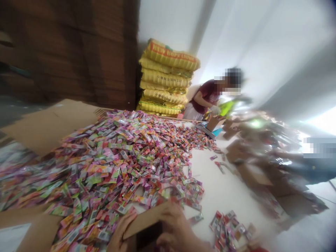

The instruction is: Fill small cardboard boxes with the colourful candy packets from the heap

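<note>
Hands | left hand (119, 232) curled on cardboard box (147, 220) flap | right hand (174, 227) closed over box edge

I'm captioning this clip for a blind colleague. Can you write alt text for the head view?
Two hands, left hand and right hand, grip a cardboard box at the near edge of a white table heaped with colourful sachets. Across it a person bends over more boxes beside stacked yellow sacks.
</note>
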Motion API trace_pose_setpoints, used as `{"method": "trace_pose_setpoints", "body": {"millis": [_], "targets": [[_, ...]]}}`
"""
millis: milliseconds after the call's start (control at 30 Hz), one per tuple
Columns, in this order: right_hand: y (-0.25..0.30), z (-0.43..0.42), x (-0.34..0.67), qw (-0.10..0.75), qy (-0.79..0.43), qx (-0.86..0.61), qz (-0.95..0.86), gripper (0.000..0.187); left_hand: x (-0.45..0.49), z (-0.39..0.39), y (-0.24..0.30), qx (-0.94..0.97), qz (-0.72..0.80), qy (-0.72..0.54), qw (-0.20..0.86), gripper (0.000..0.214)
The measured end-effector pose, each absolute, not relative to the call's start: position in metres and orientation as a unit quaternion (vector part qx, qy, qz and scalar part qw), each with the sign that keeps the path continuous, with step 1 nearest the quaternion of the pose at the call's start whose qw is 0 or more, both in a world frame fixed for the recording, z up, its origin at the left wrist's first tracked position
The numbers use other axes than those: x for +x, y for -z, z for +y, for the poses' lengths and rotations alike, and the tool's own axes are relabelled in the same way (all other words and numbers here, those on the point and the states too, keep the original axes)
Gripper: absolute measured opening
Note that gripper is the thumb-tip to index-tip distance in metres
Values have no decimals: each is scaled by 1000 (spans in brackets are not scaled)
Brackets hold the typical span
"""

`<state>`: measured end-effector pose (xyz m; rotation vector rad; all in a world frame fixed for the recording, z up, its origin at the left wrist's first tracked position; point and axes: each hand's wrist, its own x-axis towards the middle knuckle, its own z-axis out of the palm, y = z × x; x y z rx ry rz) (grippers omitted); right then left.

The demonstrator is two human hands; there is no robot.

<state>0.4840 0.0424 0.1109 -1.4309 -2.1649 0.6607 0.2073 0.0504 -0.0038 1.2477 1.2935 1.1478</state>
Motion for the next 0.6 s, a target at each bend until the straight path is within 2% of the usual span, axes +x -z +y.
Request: {"method": "trace_pose_setpoints", "body": {"millis": [67,100,133,233,367,500,600], "targets": [[-91,41,475,262,-213,-563,-754,29,190,55,-9,603,478,-384,511,41],[-80,40,471,271,-197,-581,-742,17,183,57,-18,640,467,-332,512,41],[-70,40,467,280,-177,-593,-734,14,180,58,-29,671,474,-283,495,40],[-41,38,456,293,-110,-596,-739,17,201,57,-56,753,522,-182,357,35],[-18,42,441,275,-45,-590,-758,16,266,54,-65,811,534,-85,226,66],[-42,68,468,288,-120,-562,-766,16,266,62,-61,810,543,-82,204,79],[-69,86,545,360,-166,-639,-660,35,226,69,-60,699,636,-170,281,90]]}}
